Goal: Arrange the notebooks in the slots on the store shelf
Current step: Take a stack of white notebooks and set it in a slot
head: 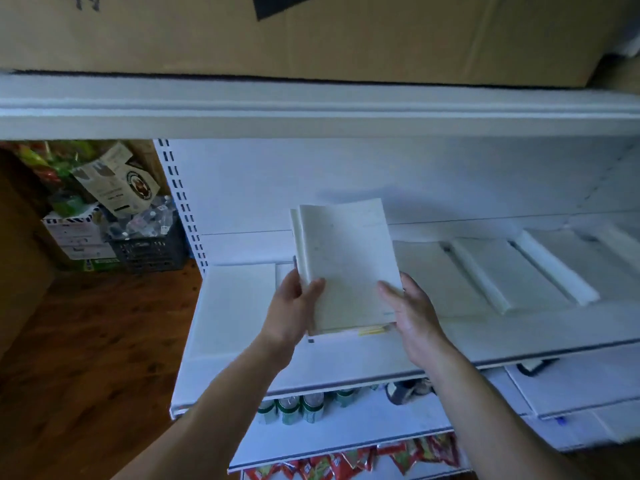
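Single cam, head-worn, wide-angle, pitched forward and down. Close range: left hand [294, 306] and right hand [412, 317] sit mid-frame, both holding the notebooks [346, 265]. Shelf [235, 306] lies just beyond and under the hands. Wooden floor [104, 341] shows out past the left hand.

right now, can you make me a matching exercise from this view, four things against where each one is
Things
1. notebooks
2. green-labelled bottles
3. red packets
4. dark crate

Places
A. on the wooden floor, left of the shelving
B. on the lowest level in view
C. held by the left hand and right hand above the white shelf
D. one level below the white shelf

Pairs: 1-C, 2-D, 3-B, 4-A
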A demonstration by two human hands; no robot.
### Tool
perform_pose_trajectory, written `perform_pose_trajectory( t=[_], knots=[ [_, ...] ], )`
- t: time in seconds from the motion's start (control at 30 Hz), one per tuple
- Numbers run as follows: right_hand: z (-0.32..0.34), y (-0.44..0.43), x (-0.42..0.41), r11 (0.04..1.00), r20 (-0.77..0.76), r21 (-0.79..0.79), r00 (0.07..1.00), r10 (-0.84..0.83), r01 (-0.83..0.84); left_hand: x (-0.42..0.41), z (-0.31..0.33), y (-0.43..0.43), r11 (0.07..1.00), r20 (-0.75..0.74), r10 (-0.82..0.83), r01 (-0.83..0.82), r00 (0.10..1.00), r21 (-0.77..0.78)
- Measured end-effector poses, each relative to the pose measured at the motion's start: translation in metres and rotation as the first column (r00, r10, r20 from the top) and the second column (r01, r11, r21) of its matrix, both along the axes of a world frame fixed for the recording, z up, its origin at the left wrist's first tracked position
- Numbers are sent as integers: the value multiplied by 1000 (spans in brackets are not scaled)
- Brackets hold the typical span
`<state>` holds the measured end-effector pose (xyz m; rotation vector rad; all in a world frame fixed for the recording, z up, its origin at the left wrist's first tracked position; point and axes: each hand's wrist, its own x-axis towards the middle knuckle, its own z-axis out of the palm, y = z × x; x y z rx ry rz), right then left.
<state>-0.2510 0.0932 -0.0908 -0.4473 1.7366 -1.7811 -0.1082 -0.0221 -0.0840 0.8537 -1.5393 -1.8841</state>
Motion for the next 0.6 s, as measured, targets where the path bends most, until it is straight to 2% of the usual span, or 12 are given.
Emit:
perform_pose_trajectory(
  t=[0.13, 0.3, 0.5, 0.57, 0.6],
  knots=[
    [-1, 39, -50, 998, -143, 56, 989, -29, 38, -62, -5, 36, 992, 57, 44, -37, 997, -120],
    [-2, 77, -116, 975, -347, 205, 938, -3, 79, -133, -16, 79, 974, 105, 94, -70, 990, -215],
    [-25, 92, -174, 929, -414, 362, 906, 93, 70, -189, -52, 96, 844, 265, 289, -115, 920, -523],
    [-32, 89, -181, 913, -426, 405, 893, 144, 47, -197, -59, 97, 810, 317, 323, -88, 892, -579],
    [-37, 88, -185, 903, -426, 429, 887, 179, 23, -200, -59, 97, 825, 368, 300, -45, 880, -563]
  ],
)
